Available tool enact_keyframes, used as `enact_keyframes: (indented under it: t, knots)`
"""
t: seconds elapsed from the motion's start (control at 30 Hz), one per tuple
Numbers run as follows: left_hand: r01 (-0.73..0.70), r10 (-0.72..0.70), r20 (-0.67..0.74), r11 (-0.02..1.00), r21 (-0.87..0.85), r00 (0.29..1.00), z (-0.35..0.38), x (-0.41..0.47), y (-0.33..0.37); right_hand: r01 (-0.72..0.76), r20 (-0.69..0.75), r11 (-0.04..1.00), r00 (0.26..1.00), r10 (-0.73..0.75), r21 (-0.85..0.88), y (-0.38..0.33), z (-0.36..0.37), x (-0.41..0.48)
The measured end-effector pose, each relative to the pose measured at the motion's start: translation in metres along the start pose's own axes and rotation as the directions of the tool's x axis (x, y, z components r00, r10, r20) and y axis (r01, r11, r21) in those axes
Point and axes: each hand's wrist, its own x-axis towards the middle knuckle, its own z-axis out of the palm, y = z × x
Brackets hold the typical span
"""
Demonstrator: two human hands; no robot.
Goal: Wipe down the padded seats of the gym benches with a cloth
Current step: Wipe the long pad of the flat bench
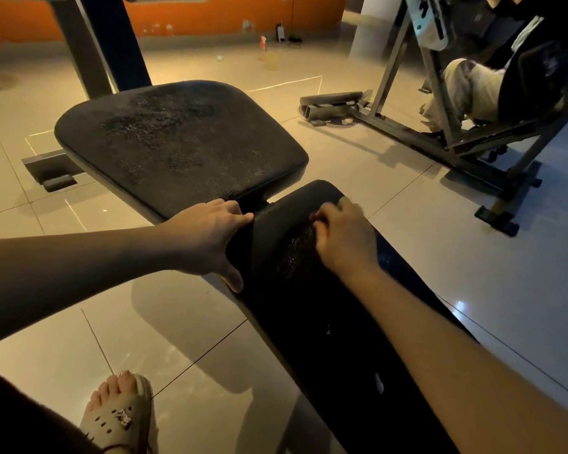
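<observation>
A foot in a pale perforated clog is planted on the glossy tiled floor, just beside the bench. From the lower right the long back pad runs up toward the middle of the view, with a few pale specks scattered on its black cover.

The left hand is laid over the left edge of that pad near its far end, fingers extended and thumb pointing down the side. It is released rather than gripping, and is judged to be a brace. The right hand is clenched on top of the same end. Only a small reddish fold shows at its fingertips, and this is taken to be the cloth – most of it is hidden under the palm.

Beyond a narrow gap the wider seat pad is seen, mottled with a grainy film, so it is judged still unwiped.

For the stroke in hand, even downward pressure is called for, with overlapping passes drawn along the pad's length. The rounded end and side edges should be covered too, and the cloth refolded once soiled. The brace should be kept clear of the wiping path.

Farther off, the steel frame of another machine stands at the right – an orange wall closes the room.
</observation>
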Motion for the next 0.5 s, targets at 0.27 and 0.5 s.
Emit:
enact_keyframes:
  t: [0.27,0.5]
  knots:
    - [0.007,-0.007,0.017,1.000,0.018,1.000,0.000,0.004,-0.002,0.272,0.108,0.951,0.951,-0.289,0.149,-0.045,-0.008,-0.079]
    - [0.005,-0.005,0.009,1.000,0.027,1.000,-0.001,0.001,-0.002,-0.069,-0.014,0.997,0.998,0.069,-0.041,-0.010,0.001,-0.002]
